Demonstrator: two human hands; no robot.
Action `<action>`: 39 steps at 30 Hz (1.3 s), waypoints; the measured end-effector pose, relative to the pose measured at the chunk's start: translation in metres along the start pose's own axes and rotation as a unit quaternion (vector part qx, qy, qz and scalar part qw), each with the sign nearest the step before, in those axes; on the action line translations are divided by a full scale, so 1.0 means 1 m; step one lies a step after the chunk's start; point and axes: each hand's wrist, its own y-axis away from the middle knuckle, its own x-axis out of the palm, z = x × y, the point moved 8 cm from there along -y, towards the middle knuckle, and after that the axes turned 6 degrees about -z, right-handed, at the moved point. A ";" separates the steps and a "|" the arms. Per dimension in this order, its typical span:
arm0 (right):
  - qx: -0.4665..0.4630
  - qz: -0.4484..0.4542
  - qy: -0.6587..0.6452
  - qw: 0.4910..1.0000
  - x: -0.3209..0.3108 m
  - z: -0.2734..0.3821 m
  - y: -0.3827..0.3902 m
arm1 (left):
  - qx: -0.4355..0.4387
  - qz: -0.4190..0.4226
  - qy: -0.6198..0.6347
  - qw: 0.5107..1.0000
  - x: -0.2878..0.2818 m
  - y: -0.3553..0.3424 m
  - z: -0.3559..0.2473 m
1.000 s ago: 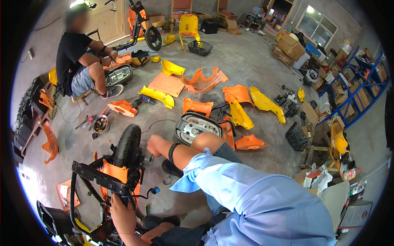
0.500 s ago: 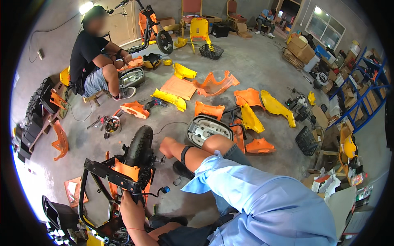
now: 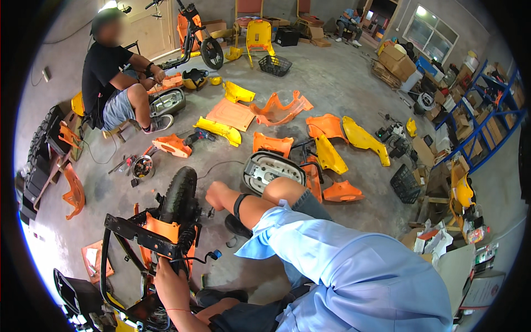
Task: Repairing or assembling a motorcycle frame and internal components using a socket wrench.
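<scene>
In front of me at the lower left stands a partly stripped bike with a black metal frame (image 3: 141,237), a knobby black tire (image 3: 180,193) and an orange fender (image 3: 162,227). My left hand (image 3: 170,285) curls against the frame below the crossbar, its fingertips partly hidden there. My right hand (image 3: 216,196) is closed beside the wheel hub, close to a small metal axle end (image 3: 207,212). What it grips, if anything, is hidden. A loose cable with a blue connector (image 3: 213,255) sticks out between my arms.
Orange and yellow body panels (image 3: 227,114) lie across the floor ahead, near a grey seat base (image 3: 271,170). A power drill (image 3: 200,134) and a bowl of small parts (image 3: 143,166) lie left. A person (image 3: 113,72) sits far left; blue shelving (image 3: 487,122) stands right.
The view has shifted slightly, so the scene sits a little further left and up. Both my hands stay at the same places on the bike.
</scene>
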 end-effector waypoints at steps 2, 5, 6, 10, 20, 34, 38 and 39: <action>-0.007 -0.029 -0.005 1.000 -0.003 0.001 0.001 | -0.002 0.001 -0.001 1.000 0.001 0.000 0.001; -0.009 -0.040 -0.004 0.999 -0.003 0.000 0.000 | -0.001 -0.001 -0.004 1.000 0.001 0.001 0.001; -0.008 -0.028 -0.003 1.000 -0.001 0.001 0.000 | 0.000 -0.002 -0.006 1.000 0.000 0.001 0.001; -0.003 -0.034 -0.008 0.999 -0.001 0.002 -0.001 | 0.009 -0.014 0.002 1.000 -0.002 0.001 -0.002; 0.001 -0.027 -0.014 1.000 0.002 0.000 -0.004 | -0.009 -0.005 -0.017 1.000 0.001 0.001 0.000; 0.001 -0.026 -0.023 0.999 -0.003 0.000 -0.001 | -0.001 -0.012 -0.010 1.000 0.001 0.000 -0.001; 0.017 -0.012 -0.029 0.999 0.002 0.001 -0.004 | 0.000 -0.030 -0.022 0.999 0.000 0.001 -0.002; 0.027 0.008 -0.024 0.999 0.005 -0.003 -0.004 | 0.002 -0.034 -0.024 0.999 0.000 0.001 -0.003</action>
